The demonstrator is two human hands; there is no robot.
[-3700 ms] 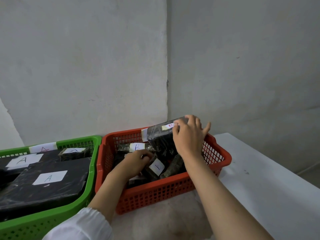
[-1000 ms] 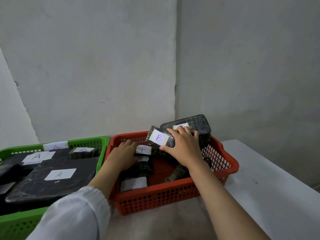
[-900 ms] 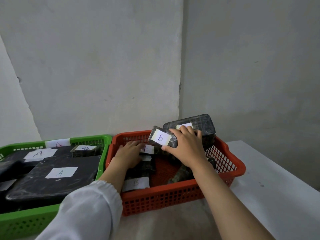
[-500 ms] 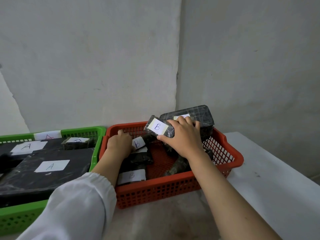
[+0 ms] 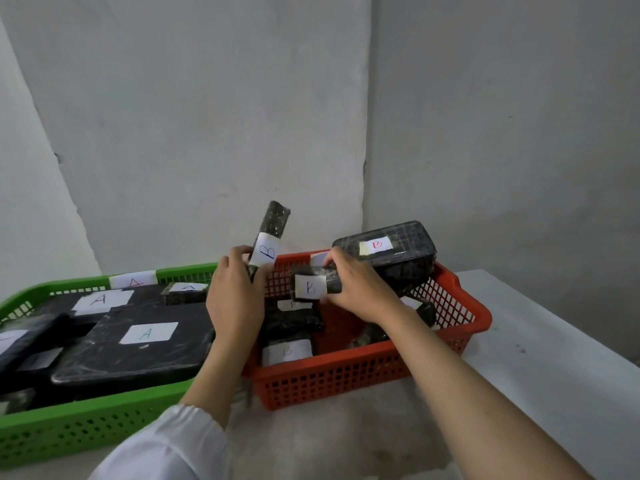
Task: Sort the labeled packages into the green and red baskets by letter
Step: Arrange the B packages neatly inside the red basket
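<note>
The slim B-labelled package (image 5: 270,237) is now raised upright above the red basket's far left corner, pinched at its lower end by the left hand (image 5: 235,296); half a second ago that hand was down inside the basket among the packages. The white label with a handwritten "B" faces the camera, turned sideways.

The right hand (image 5: 360,289) grips a second small B-labelled package (image 5: 313,287) between thumb and curled fingers, holding it over the basket interior, as it did in the earlier frames; the package now sits slightly lower and closer to the left hand.

Behind the right hand, a large black package with a red "B" label (image 5: 388,251) rests tilted on the far rim of the red basket (image 5: 346,375), unchanged in position. Further B-labelled packages lie on the basket floor, one (image 5: 287,351) against the near wall.

The green basket (image 5: 86,427) stands touching the red basket's left side, toward the worktop's left edge. It holds flat black packages with "A" labels, the largest (image 5: 138,348) in its near half.

Both baskets stand on the white worktop (image 5: 554,393), near its far edge against the wall corner.
</note>
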